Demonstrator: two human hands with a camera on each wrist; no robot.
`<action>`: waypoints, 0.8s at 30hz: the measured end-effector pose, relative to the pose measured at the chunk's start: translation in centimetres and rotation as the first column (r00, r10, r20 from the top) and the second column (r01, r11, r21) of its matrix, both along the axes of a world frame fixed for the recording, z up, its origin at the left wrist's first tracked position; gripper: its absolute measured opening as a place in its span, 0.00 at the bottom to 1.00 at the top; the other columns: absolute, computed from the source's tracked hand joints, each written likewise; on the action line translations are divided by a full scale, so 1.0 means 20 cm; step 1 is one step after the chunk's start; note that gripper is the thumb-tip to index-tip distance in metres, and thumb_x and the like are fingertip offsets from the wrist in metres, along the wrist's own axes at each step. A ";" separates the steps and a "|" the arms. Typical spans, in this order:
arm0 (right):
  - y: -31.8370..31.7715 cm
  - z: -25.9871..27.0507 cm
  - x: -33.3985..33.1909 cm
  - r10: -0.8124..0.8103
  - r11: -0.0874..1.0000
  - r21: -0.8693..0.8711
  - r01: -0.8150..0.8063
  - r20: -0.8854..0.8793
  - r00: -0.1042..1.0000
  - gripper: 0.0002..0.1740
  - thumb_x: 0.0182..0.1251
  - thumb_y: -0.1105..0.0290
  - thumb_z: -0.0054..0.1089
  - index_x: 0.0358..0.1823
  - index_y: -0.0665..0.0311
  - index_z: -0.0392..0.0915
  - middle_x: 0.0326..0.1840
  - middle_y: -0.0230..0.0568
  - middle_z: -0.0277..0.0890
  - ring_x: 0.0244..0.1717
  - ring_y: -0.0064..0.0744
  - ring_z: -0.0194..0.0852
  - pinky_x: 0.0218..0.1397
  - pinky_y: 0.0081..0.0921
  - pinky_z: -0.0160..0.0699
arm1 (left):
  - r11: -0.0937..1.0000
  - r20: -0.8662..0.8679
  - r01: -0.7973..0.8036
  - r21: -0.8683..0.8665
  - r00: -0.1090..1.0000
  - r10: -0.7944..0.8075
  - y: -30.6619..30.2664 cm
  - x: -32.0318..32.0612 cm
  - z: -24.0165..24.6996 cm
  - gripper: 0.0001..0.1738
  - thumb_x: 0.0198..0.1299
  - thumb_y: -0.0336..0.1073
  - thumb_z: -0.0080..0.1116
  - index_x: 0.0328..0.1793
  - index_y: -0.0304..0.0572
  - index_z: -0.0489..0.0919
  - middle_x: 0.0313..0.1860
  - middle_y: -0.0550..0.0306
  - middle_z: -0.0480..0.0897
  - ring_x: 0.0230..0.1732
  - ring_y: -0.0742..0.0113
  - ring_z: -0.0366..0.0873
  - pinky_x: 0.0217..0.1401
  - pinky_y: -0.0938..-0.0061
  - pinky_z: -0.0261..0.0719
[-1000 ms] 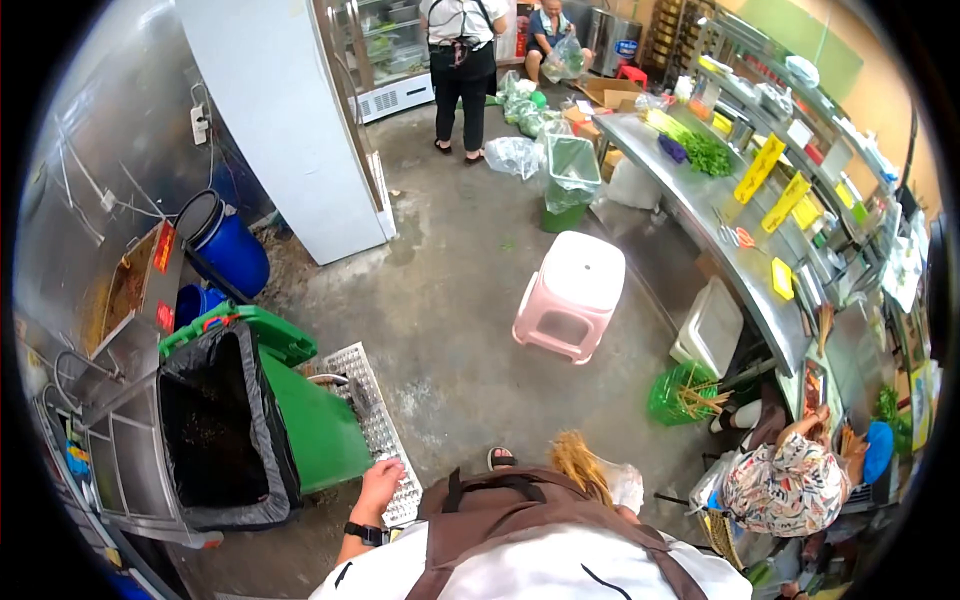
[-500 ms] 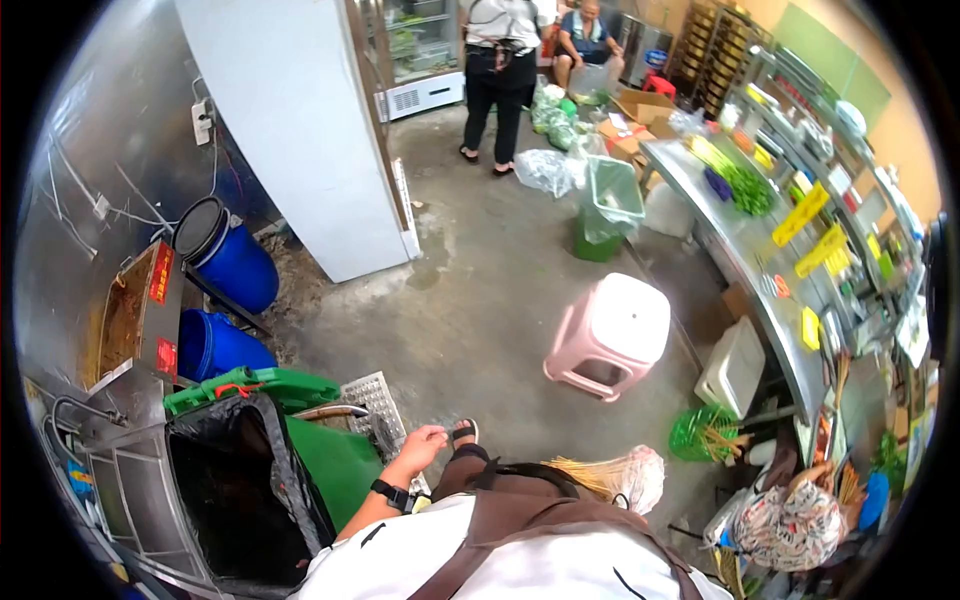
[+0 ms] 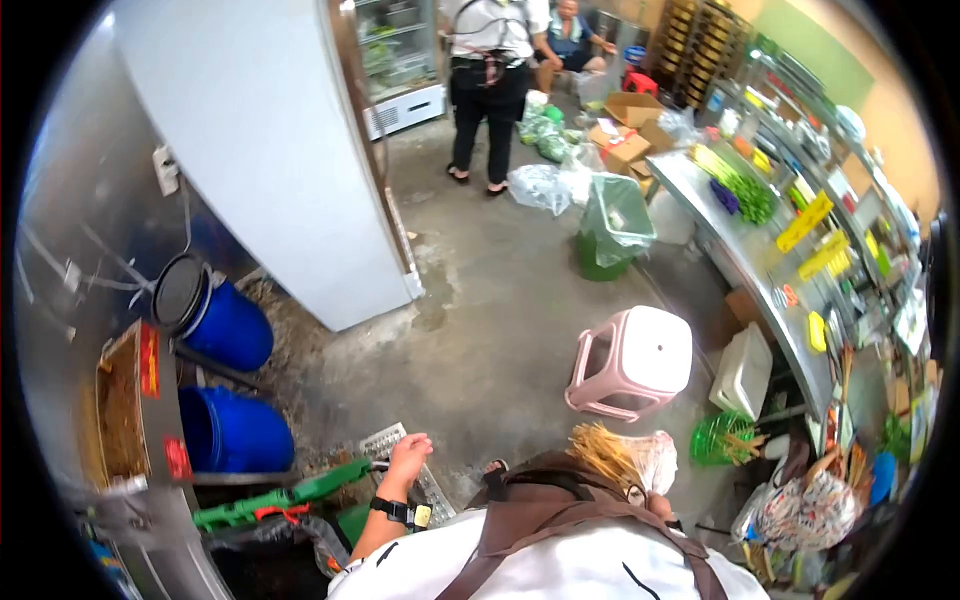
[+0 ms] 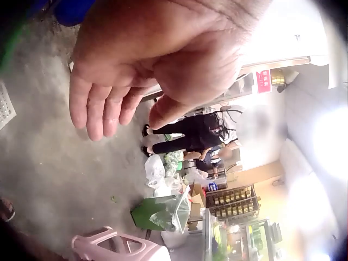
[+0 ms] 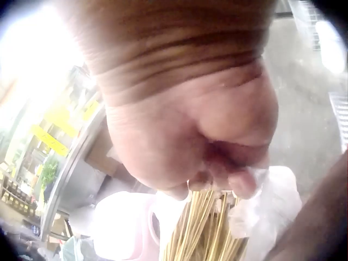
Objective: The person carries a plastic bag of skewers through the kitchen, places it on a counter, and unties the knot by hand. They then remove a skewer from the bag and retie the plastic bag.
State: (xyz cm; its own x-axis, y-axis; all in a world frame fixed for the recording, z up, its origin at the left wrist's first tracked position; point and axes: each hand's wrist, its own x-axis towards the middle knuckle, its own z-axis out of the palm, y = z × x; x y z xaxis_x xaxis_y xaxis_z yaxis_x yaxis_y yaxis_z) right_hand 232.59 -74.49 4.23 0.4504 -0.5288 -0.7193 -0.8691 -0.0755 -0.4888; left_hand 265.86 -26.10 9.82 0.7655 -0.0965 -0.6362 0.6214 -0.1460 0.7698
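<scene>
My right hand (image 5: 190, 125) curls its fingers round the top of a whitish plastic bag (image 5: 272, 209), and a bundle of thin tan sticks (image 5: 204, 228) shows at the bag's mouth. In the head view the bag (image 3: 655, 462) and sticks (image 3: 603, 452) hang beside my apron, with the right hand (image 3: 661, 507) at the bag's near edge. My left hand (image 3: 408, 462) is held out over the floor and touches nothing. Its fingers hang relaxed in the left wrist view, the hand (image 4: 157, 65) holding nothing.
A pink stool (image 3: 650, 350) stands ahead on the right, a green bin (image 3: 605, 240) beyond it. Blue barrels (image 3: 240, 430) and a green-lidded bin (image 3: 290, 495) are at left. A steel counter (image 3: 735, 255) runs along the right, where a person (image 3: 800, 510) works. Another person (image 3: 490, 85) stands ahead.
The green-lidded bin has slid lower in the head view and the blue barrels show more. The sticks and bag have come further into view. The left hand stays out, relaxed.
</scene>
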 end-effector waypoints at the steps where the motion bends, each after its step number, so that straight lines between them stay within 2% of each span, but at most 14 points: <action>1: 0.02 0.01 0.06 -0.138 0.988 0.064 0.138 0.002 0.990 0.16 0.67 0.60 0.39 0.36 0.61 0.74 0.15 0.37 0.63 0.14 0.34 0.66 0.19 0.32 0.69 | 1.000 -0.011 0.017 -0.009 1.000 -0.017 -0.02 0.04 -0.01 0.18 0.59 0.36 0.57 0.54 0.35 0.74 0.42 0.55 0.81 0.40 0.71 0.79 0.39 0.81 0.72; 2: 0.05 0.03 0.15 -0.348 0.929 0.106 0.355 -0.081 0.934 0.16 0.68 0.59 0.40 0.38 0.63 0.73 0.16 0.38 0.64 0.16 0.34 0.66 0.19 0.31 0.69 | 0.999 -0.009 0.047 -0.004 0.999 -0.047 -0.05 0.08 -0.02 0.18 0.59 0.36 0.57 0.54 0.35 0.74 0.42 0.55 0.81 0.40 0.71 0.79 0.39 0.81 0.72; 4: -0.02 -0.18 0.19 -0.524 0.823 0.207 0.529 -0.080 0.848 0.16 0.69 0.59 0.43 0.37 0.66 0.71 0.18 0.39 0.65 0.18 0.34 0.67 0.19 0.33 0.71 | 0.995 -0.033 0.069 -0.068 0.997 -0.071 -0.11 0.16 -0.02 0.18 0.60 0.36 0.56 0.55 0.36 0.73 0.43 0.55 0.81 0.42 0.71 0.79 0.40 0.80 0.73; 7: -0.06 -0.37 0.32 -0.594 0.770 0.239 0.591 -0.070 0.802 0.16 0.69 0.60 0.45 0.33 0.67 0.70 0.20 0.39 0.66 0.20 0.35 0.67 0.22 0.37 0.75 | 0.992 -0.045 0.115 -0.055 0.992 -0.118 -0.20 0.30 0.02 0.19 0.61 0.37 0.55 0.56 0.36 0.73 0.46 0.56 0.81 0.44 0.70 0.79 0.41 0.79 0.73; 8: -0.11 -0.46 0.35 -0.275 0.951 0.127 0.280 -0.056 0.960 0.16 0.64 0.59 0.51 0.35 0.67 0.73 0.23 0.43 0.70 0.23 0.40 0.70 0.26 0.39 0.76 | 0.991 -0.063 0.106 -0.079 0.992 -0.111 -0.23 0.34 0.04 0.19 0.61 0.37 0.55 0.56 0.36 0.73 0.46 0.55 0.81 0.44 0.70 0.79 0.42 0.79 0.73; 9: -0.14 -0.55 0.36 0.072 0.997 0.017 -0.071 -0.086 0.994 0.17 0.58 0.58 0.58 0.36 0.67 0.75 0.27 0.47 0.74 0.27 0.46 0.73 0.31 0.41 0.76 | 0.990 -0.052 0.129 -0.062 0.990 -0.132 -0.25 0.40 0.08 0.18 0.62 0.36 0.54 0.56 0.36 0.73 0.46 0.55 0.81 0.44 0.69 0.79 0.43 0.78 0.74; 10: -0.14 -0.62 0.37 0.389 0.912 -0.080 -0.403 -0.146 0.910 0.20 0.52 0.57 0.65 0.38 0.67 0.78 0.30 0.51 0.78 0.30 0.51 0.77 0.35 0.42 0.77 | 0.984 -0.050 0.169 -0.054 0.984 -0.171 -0.27 0.48 0.08 0.18 0.62 0.36 0.54 0.56 0.36 0.73 0.46 0.55 0.81 0.44 0.69 0.79 0.43 0.78 0.74; 12: -0.11 -0.64 0.45 0.480 0.843 -0.204 -0.497 -0.132 0.867 0.23 0.43 0.58 0.71 0.39 0.63 0.80 0.37 0.55 0.78 0.40 0.54 0.78 0.42 0.40 0.76 | 0.993 -0.086 0.120 -0.021 0.989 -0.121 -0.27 0.59 0.06 0.18 0.62 0.35 0.53 0.56 0.35 0.72 0.47 0.54 0.81 0.44 0.68 0.79 0.44 0.76 0.76; 14: -0.10 -0.69 0.49 0.434 0.858 -0.133 -0.495 -0.325 0.840 0.21 0.43 0.59 0.70 0.38 0.63 0.80 0.37 0.55 0.79 0.40 0.53 0.78 0.43 0.40 0.77 | 0.989 -0.118 0.147 -0.029 0.982 -0.149 -0.35 0.72 0.14 0.18 0.62 0.34 0.53 0.56 0.35 0.72 0.46 0.53 0.81 0.44 0.67 0.80 0.46 0.75 0.76; 15: -0.09 -0.74 0.48 0.408 0.868 -0.135 -0.478 -0.352 0.842 0.24 0.42 0.56 0.71 0.42 0.59 0.81 0.40 0.48 0.80 0.43 0.52 0.77 0.44 0.41 0.75 | 0.988 -0.115 0.153 -0.023 0.981 -0.154 -0.40 0.79 0.18 0.18 0.62 0.34 0.53 0.56 0.35 0.72 0.46 0.53 0.81 0.44 0.67 0.80 0.46 0.75 0.76; 19: -0.01 -0.65 0.53 0.344 0.915 -0.106 -0.389 -0.299 0.890 0.23 0.43 0.57 0.70 0.40 0.61 0.82 0.38 0.54 0.79 0.40 0.52 0.79 0.44 0.41 0.76 | 0.973 -0.099 0.232 0.022 0.968 -0.228 -0.53 1.06 0.24 0.18 0.62 0.34 0.52 0.57 0.35 0.71 0.48 0.52 0.80 0.47 0.66 0.79 0.49 0.74 0.76; 22: 0.11 -1.04 0.42 0.249 0.929 -0.218 -0.298 -0.226 0.942 0.26 0.39 0.59 0.75 0.43 0.60 0.80 0.33 0.53 0.79 0.39 0.51 0.79 0.41 0.41 0.77 | 0.950 -0.087 0.312 -0.007 0.946 -0.311 -0.63 1.23 0.24 0.18 0.63 0.35 0.52 0.57 0.35 0.71 0.49 0.52 0.80 0.48 0.66 0.79 0.49 0.74 0.75; 23: 0.13 -0.78 0.51 0.254 0.914 -0.215 -0.344 -0.357 0.899 0.26 0.39 0.61 0.75 0.43 0.60 0.80 0.33 0.53 0.79 0.39 0.51 0.79 0.41 0.42 0.77 | 0.936 -0.074 0.348 -0.044 0.934 -0.351 -0.64 1.29 0.22 0.18 0.63 0.35 0.52 0.57 0.35 0.71 0.49 0.52 0.80 0.48 0.66 0.78 0.50 0.74 0.75; 24: 0.19 -0.56 0.61 0.229 0.923 -0.231 -0.307 -0.312 0.922 0.26 0.39 0.61 0.74 0.43 0.60 0.80 0.33 0.52 0.79 0.38 0.49 0.79 0.40 0.40 0.77 | 0.931 -0.077 0.363 -0.038 0.928 -0.365 -0.65 1.35 0.21 0.18 0.63 0.35 0.52 0.57 0.35 0.71 0.49 0.52 0.80 0.48 0.66 0.78 0.50 0.74 0.75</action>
